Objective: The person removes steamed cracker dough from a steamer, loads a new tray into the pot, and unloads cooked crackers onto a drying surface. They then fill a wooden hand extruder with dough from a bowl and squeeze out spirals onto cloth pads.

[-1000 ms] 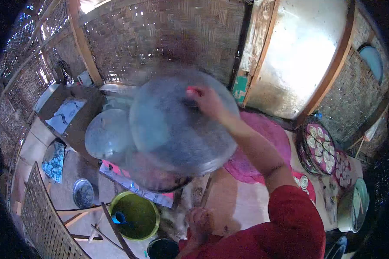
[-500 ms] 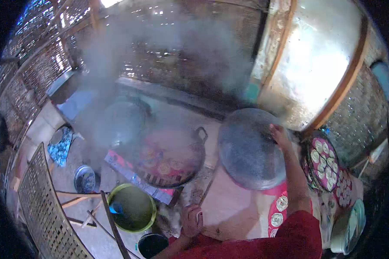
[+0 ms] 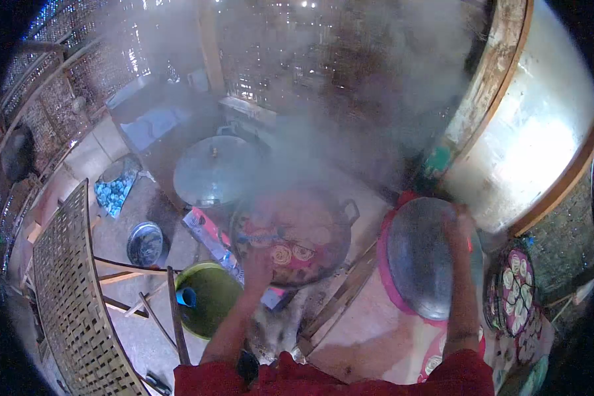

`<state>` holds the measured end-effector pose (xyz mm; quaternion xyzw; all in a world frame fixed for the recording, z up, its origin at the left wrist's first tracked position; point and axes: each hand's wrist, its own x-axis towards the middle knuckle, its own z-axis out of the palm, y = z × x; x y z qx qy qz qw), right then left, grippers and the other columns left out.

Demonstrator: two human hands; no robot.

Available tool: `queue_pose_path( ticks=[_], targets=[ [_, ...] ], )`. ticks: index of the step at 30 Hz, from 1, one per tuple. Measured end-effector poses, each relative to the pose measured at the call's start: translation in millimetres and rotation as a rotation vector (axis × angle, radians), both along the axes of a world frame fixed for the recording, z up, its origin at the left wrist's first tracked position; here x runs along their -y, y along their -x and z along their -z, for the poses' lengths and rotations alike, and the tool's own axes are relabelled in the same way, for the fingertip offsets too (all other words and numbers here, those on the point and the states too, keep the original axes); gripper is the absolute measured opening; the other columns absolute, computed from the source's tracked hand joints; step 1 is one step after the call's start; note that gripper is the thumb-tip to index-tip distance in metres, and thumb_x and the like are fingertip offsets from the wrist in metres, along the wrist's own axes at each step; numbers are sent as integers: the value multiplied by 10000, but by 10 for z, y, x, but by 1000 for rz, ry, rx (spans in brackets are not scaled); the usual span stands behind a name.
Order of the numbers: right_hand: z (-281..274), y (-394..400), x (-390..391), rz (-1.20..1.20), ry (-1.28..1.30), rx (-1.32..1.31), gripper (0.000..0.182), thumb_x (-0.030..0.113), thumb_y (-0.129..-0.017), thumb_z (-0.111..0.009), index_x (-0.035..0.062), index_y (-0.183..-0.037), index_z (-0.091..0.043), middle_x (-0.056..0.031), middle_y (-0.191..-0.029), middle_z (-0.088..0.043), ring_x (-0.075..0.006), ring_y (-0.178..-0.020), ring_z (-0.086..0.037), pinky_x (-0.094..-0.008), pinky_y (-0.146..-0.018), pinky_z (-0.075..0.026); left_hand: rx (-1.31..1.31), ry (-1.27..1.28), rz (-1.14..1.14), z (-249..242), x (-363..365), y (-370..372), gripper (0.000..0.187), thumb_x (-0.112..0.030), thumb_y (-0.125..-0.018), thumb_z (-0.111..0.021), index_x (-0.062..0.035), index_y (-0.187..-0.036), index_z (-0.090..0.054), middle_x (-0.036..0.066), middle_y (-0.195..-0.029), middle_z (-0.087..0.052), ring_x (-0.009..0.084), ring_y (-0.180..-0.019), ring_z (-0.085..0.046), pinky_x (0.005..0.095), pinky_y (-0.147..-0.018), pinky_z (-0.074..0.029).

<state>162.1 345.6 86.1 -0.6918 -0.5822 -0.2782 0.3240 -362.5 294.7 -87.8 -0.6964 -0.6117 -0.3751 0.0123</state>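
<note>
My right hand (image 3: pixel 459 224) grips the upper right part of a large round grey metal lid (image 3: pixel 419 261), which stands over a pink round tray (image 3: pixel 388 277) on the ledge. My left hand (image 3: pixel 261 264) reaches to the front left of a wide, steaming wok (image 3: pixel 351 241). Steam and blur hide its fingers, so I cannot tell whether they hold anything. In the wok, pale coiled rounds (image 3: pixel 282 255) lie on something pink. A bluish strip shows just above my left hand.
Left of the wok stands a second covered pot (image 3: pixel 211 168). Nearer are a green basin (image 3: pixel 211 310) with a blue cup (image 3: pixel 187 297), a metal bowl (image 3: pixel 145 244) and a woven bamboo panel (image 3: pixel 63 277). More coiled rounds (image 3: pixel 508 280) lie on a tray at the right.
My left hand has gone from a closed pose near my body forward to the wok. My right hand stays on the lid. The view has turned left, and steam has spread.
</note>
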Motion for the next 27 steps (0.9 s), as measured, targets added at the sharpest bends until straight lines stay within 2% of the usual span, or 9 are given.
queue_pose_path(
  ticks=[4,6,7,11,17,19,23,25,27],
  targets=[
    [383,1818,-428,-699,397,293,126,102,-720,-588,99,-824,-659,-124,-810,-634,-331,-745,-602,-437,-667,-467,-127,245,-18,-299,-674,125,344,-192,-793,-569,-167,-1134,-606,135,-997,-614,342,-948,-573,525,-906,-377],
    [1178,2519,-619,-851,505,-104,230,289,-698,-597,94,-784,-682,-142,-804,-645,-336,-770,-614,-470,-715,-466,-282,299,53,-72,-974,193,364,-215,-810,-556,-173,-1171,-586,133,-1038,-612,329,-974,-577,541,-937,-357],
    [1041,2946,-516,-660,750,222,372,420,-694,-602,76,-802,-692,-163,-842,-655,-350,-806,-621,-493,-762,-460,-369,281,78,148,-1141,221,370,-223,-814,-554,-171,-1179,-579,132,-1050,-611,323,-983,-578,545,-945,-351],
    [1991,3554,-770,-730,882,222,468,446,-771,-546,46,-977,-678,-197,-968,-650,-375,-914,-613,-484,-853,-448,-558,284,-38,1011,-1552,267,439,-216,-781,-586,-164,-1215,-548,119,-985,-642,290,-975,-600,546,-975,-328],
    [2510,3797,-1030,-557,888,58,351,284,-858,-501,54,-1093,-627,-194,-1092,-599,-331,-1004,-568,-472,-874,-432,-346,214,-72,466,-1404,372,388,-272,-766,-624,-99,-1114,-610,162,-924,-668,343,-931,-624,481,-937,-403],
    [2498,3808,-1112,-637,909,-23,333,271,-867,-505,53,-1094,-612,-162,-1065,-594,-288,-949,-559,-430,-816,-434,264,181,-73,378,-1446,493,343,-303,-768,-642,-57,-1008,-651,187,-940,-659,333,-858,-641,402,-758,-498],
    [2169,3475,-1322,-883,890,-572,297,246,-884,-512,51,-1096,-581,-98,-1010,-585,-202,-840,-543,-347,-698,-437,286,306,-88,-184,-1407,1036,424,-381,-828,-566,-44,-1081,-613,199,-912,-631,296,-819,-619,373,-782,-480],
    [1779,3170,-1366,-991,811,-1045,280,234,-893,-516,49,-1098,-566,-66,-983,-581,-159,-785,-534,-305,-640,-439,840,654,53,-355,-1412,1303,304,-281,-803,-605,-22,-952,-661,100,-757,-647,197,-638,-605,344,-565,-467],
    [1293,2967,-1332,-1015,649,-1498,266,242,-897,-519,50,-1076,-564,-33,-948,-577,-118,-715,-511,-278,-570,-411,1048,633,107,-46,-1578,1441,301,-274,-818,-578,-21,-959,-657,80,-743,-632,178,-634,-585,332,-590,-464]
  ],
)
